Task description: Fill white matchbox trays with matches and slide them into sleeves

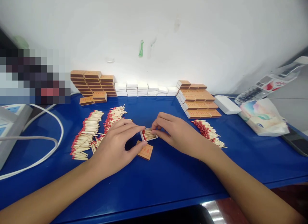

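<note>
My left hand [117, 143] and my right hand [176, 133] meet at the middle of the blue table [168, 176]. Between their fingertips sits a small white matchbox tray [148, 134] filled with red-tipped matches; both hands pinch its ends. An orange matchbox sleeve [145, 151] lies flat just below the tray, by my left thumb. Loose red-tipped matches lie in piles on the left [86, 134] and on the right [209, 132].
Stacks of orange matchboxes stand at the back left [92, 82] and back right [197, 100]. White trays [144, 88] line the wall between them. A white cable [43, 140], a white box [226, 104] and a plastic bag [263, 118] lie at the sides.
</note>
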`<action>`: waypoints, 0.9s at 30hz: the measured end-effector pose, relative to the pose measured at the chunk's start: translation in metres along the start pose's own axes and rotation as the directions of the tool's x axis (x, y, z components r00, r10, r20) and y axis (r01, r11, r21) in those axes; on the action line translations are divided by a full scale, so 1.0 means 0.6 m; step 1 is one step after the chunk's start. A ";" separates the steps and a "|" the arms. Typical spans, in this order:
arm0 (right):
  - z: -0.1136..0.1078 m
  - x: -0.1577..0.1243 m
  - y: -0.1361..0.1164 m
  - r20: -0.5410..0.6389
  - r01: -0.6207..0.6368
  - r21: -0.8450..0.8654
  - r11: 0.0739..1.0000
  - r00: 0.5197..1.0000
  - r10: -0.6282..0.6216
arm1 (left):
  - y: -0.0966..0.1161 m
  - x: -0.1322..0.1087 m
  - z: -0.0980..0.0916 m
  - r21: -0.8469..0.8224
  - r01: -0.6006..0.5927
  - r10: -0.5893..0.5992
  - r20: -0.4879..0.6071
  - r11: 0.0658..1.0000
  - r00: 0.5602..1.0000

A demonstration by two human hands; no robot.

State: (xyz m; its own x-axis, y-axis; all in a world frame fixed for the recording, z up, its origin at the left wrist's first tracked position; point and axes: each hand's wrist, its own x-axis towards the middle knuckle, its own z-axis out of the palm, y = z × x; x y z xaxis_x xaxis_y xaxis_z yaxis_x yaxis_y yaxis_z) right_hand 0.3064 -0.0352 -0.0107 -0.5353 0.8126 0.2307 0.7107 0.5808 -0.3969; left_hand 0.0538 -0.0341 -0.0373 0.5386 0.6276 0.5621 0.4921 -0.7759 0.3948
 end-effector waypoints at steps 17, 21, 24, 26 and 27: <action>-0.100 -0.041 0.130 0.125 -0.252 -0.031 0.967 0.959 0.254 | -0.008 0.003 -0.001 0.018 0.020 -0.019 -0.028 1.000 0.999; -0.092 -0.036 0.123 0.173 -0.211 0.030 0.977 0.964 0.203 | -0.006 0.003 -0.002 0.020 0.025 -0.025 -0.035 0.999 0.999; -0.090 -0.035 0.125 0.182 -0.212 0.049 0.976 0.963 0.200 | -0.006 0.003 -0.003 0.017 0.032 -0.031 -0.040 0.999 0.999; -0.090 -0.036 0.127 0.192 -0.230 0.055 0.972 0.957 0.216 | -0.006 0.002 -0.003 0.021 0.032 -0.031 -0.040 0.999 0.999; -0.090 -0.036 0.128 0.197 -0.239 0.056 0.969 0.955 0.224 | -0.006 0.002 -0.003 0.023 0.030 -0.029 -0.040 0.999 0.999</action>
State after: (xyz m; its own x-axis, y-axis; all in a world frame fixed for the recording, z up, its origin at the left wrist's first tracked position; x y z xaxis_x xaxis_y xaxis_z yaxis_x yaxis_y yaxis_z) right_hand 0.3972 -0.0057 0.0019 -0.4420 0.8959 -0.0435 0.7911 0.3665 -0.4897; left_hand 0.0513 -0.0305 -0.0369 0.4966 0.6465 0.5792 0.5237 -0.7553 0.3941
